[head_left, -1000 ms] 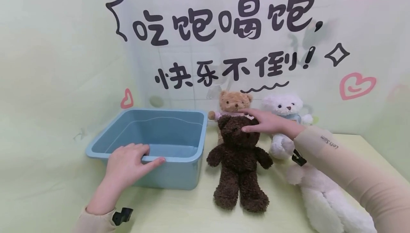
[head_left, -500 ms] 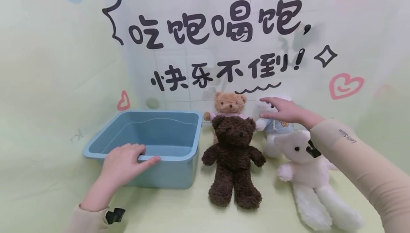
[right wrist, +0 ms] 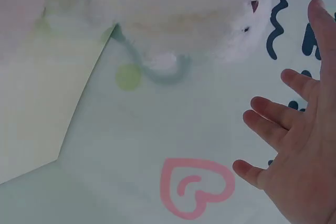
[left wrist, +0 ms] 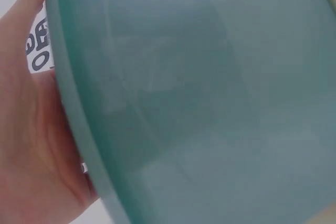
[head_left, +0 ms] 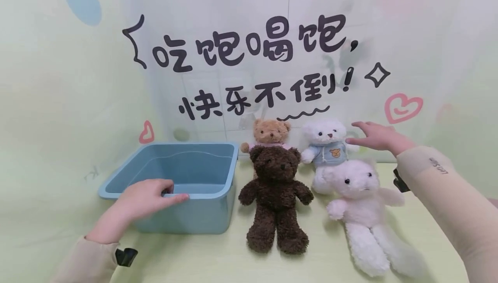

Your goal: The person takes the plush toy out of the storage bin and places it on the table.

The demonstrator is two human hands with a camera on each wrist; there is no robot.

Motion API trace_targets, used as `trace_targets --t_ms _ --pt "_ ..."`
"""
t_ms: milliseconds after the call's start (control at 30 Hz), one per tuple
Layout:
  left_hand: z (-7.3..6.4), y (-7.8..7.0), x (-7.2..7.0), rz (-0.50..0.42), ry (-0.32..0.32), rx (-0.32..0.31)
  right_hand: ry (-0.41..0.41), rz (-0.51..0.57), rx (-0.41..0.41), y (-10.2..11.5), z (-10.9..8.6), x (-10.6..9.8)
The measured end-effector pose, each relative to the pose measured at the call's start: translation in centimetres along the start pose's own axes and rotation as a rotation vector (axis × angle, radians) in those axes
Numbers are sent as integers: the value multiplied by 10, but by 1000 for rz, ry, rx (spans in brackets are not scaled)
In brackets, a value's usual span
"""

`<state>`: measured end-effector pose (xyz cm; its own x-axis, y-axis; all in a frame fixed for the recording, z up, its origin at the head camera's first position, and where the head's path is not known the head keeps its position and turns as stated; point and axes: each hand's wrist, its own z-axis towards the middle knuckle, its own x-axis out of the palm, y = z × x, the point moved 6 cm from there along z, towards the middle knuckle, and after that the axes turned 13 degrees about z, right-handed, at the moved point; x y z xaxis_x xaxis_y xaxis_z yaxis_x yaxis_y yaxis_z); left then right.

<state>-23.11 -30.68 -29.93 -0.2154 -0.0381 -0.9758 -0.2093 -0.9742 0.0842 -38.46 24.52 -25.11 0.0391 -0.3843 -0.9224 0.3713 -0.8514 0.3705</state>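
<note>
My left hand (head_left: 142, 198) grips the near rim of a light blue plastic tub (head_left: 204, 214), fingers over the inside and thumb along the outside. In the left wrist view the tub's wall (left wrist: 210, 98) fills most of the picture, with the hand (left wrist: 31, 129) at its rim. Beside the head of a white teddy bear in a blue hoodie (head_left: 330, 154), my right hand (head_left: 377, 137) hovers with fingers spread and holds nothing. A fluffy pinkish-white stuffed toy (head_left: 362, 207) lies nearer, below that hand. The right wrist view shows the spread fingers (right wrist: 268, 129) against the backdrop.
A dark brown teddy bear (head_left: 276, 192) lies right of the tub, overlapping a tan teddy bear (head_left: 271, 132) behind it. The pale table (head_left: 202, 259) ends at a printed backdrop (head_left: 218, 6) with black lettering. The tub's inner floor shows no toys.
My right hand has moved right, from over the brown bear's head, across the hoodie bear, to its far side. The left hand stays on the tub rim. The head view has shifted slightly.
</note>
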Motion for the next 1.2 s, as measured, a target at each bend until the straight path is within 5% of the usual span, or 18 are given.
trace_targets --t_ms 133,400,533,800,1200 --pt "10 1 -17 -41 23 40 2 -26 52 -14 -7 -4" --pt "53 2 -64 -12 -39 114 3 -25 92 -24 -12 -15" --pt "72 5 -74 54 10 103 14 -16 96 -25 -14 -17" --pt "101 6 -76 56 157 -1 17 11 81 -24 -16 -12" --pt "124 19 -56 40 234 -89 -4 13 82 -22 -6 3"
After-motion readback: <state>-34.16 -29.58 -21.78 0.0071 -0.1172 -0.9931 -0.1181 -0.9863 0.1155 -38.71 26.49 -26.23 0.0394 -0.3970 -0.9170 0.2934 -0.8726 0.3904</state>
